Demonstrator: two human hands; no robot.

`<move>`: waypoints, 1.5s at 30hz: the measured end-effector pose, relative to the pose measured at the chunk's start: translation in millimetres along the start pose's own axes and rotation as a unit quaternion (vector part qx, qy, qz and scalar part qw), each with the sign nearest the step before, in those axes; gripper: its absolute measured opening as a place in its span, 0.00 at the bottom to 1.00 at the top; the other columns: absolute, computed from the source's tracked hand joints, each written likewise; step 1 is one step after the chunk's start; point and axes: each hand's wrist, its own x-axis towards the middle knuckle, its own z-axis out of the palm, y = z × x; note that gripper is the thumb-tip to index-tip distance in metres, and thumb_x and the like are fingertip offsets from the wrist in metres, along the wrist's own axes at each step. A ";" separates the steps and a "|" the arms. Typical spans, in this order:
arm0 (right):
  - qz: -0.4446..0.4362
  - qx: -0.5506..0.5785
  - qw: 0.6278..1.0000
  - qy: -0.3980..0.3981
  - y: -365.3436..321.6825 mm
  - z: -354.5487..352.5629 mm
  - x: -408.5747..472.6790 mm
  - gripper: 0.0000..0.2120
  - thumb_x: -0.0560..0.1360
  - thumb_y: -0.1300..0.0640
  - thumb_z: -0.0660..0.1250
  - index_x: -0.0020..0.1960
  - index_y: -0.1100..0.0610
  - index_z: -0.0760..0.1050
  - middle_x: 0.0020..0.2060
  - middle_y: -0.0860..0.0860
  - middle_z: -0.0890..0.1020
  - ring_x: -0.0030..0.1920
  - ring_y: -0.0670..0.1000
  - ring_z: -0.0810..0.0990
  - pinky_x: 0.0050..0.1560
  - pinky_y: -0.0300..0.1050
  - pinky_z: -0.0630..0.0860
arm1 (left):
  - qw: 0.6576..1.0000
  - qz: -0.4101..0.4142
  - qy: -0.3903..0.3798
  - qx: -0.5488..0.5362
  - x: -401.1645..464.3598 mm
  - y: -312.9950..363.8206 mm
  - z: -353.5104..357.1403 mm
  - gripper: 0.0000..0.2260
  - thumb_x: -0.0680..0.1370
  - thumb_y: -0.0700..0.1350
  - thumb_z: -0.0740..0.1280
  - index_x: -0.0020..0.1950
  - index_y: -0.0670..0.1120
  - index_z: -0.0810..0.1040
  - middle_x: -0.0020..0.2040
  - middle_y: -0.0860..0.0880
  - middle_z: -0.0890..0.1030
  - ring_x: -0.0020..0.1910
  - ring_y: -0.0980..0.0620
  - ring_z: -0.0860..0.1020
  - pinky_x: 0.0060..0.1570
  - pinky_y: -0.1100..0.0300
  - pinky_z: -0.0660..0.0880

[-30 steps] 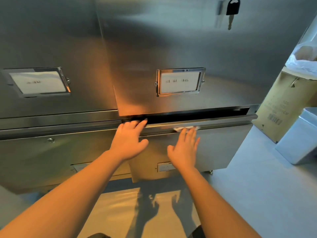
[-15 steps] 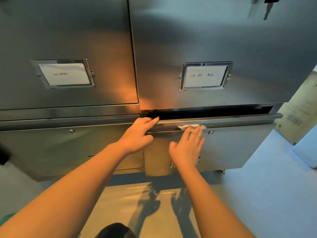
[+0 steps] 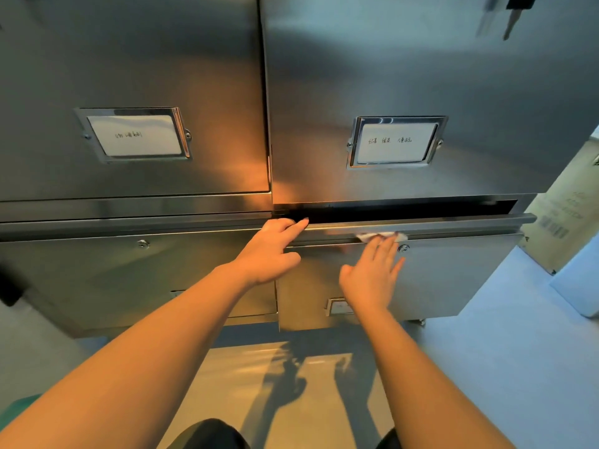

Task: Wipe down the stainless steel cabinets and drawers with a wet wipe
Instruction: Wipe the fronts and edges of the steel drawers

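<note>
A stainless steel cabinet fills the view, with two upper doors (image 3: pixel 421 76) bearing label holders. Below the right door a steel drawer (image 3: pixel 453 273) stands pulled out a little, a dark gap above its top lip. My left hand (image 3: pixel 269 251) rests on the drawer's top left corner, fingers curled over the lip. My right hand (image 3: pixel 372 273) lies flat on the drawer front with fingers spread, pressing a white wet wipe (image 3: pixel 382 236) against the strip just under the lip. Only the wipe's top edge shows beyond my fingertips.
A second lower drawer (image 3: pixel 129 270) sits closed at the left. A key (image 3: pixel 512 14) hangs in the right door's lock at the top. A cardboard box (image 3: pixel 564 215) and a white bin (image 3: pixel 580 286) stand on the floor at the right.
My right hand has slid the wipe to the right along the drawer's top strip. The left hand keeps its hold on the lip. The camera has tilted and moved closer.
</note>
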 end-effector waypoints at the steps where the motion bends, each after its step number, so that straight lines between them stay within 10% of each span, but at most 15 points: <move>1: 0.006 0.013 1.000 0.002 -5.0 0.0 -1.4 0.40 0.74 0.52 0.62 0.78 0.64 0.47 0.78 0.62 0.44 0.78 0.60 0.41 0.76 0.60 0.42 | 1.000 -0.003 0.003 -0.001 -0.1 0.4 1.2 0.31 0.76 0.45 0.61 0.79 0.56 0.57 0.75 0.51 0.63 0.74 0.52 0.57 0.71 0.54 0.60; 8: -0.201 -0.053 0.977 -0.043 -61.1 25.1 -46.9 0.43 0.78 0.43 0.61 0.79 0.56 0.37 0.78 0.58 0.39 0.77 0.59 0.34 0.73 0.59 0.30 | 1.000 -0.012 0.013 -0.010 -0.4 4.8 0.1 0.29 0.78 0.47 0.62 0.78 0.56 0.59 0.74 0.51 0.64 0.73 0.51 0.59 0.70 0.52 0.62; 14: 0.018 0.020 1.000 -0.005 5.3 -6.6 0.6 0.40 0.74 0.54 0.62 0.79 0.63 0.45 0.78 0.62 0.41 0.78 0.59 0.40 0.76 0.61 0.43 | 1.000 -0.014 0.012 0.012 -3.3 7.6 1.6 0.29 0.79 0.46 0.61 0.79 0.56 0.58 0.75 0.51 0.63 0.74 0.50 0.59 0.71 0.50 0.63; 22: -0.158 -0.018 0.987 -0.036 -43.7 15.2 -33.5 0.41 0.77 0.46 0.61 0.79 0.56 0.42 0.79 0.57 0.44 0.78 0.58 0.38 0.72 0.60 0.31 | 0.999 -0.016 0.013 0.025 -5.7 10.4 1.7 0.28 0.80 0.47 0.61 0.79 0.56 0.58 0.76 0.51 0.63 0.74 0.50 0.59 0.72 0.49 0.61; 29: 0.066 0.100 0.993 -0.001 15.9 -19.6 18.6 0.38 0.78 0.49 0.59 0.78 0.63 0.45 0.78 0.62 0.46 0.78 0.59 0.41 0.76 0.61 0.41 | 0.998 -0.014 0.016 0.058 -6.9 13.7 1.6 0.27 0.80 0.48 0.59 0.79 0.55 0.58 0.76 0.51 0.64 0.74 0.49 0.60 0.72 0.47 0.62; 36: -0.111 0.045 0.991 -0.061 -28.3 6.1 -21.2 0.37 0.77 0.46 0.56 0.79 0.57 0.43 0.79 0.58 0.43 0.78 0.58 0.36 0.73 0.61 0.32 | 0.993 -0.024 0.025 0.116 -6.1 17.5 2.4 0.28 0.77 0.54 0.56 0.78 0.56 0.59 0.75 0.51 0.66 0.74 0.49 0.60 0.75 0.45 0.52; 45: 0.002 0.087 0.995 -0.040 62.0 -26.9 48.6 0.35 0.78 0.53 0.57 0.78 0.64 0.45 0.78 0.60 0.46 0.78 0.57 0.41 0.74 0.60 0.37 | 0.992 -0.040 0.047 0.112 -6.3 28.0 3.2 0.25 0.79 0.52 0.58 0.78 0.54 0.61 0.73 0.50 0.68 0.73 0.48 0.62 0.74 0.46 0.55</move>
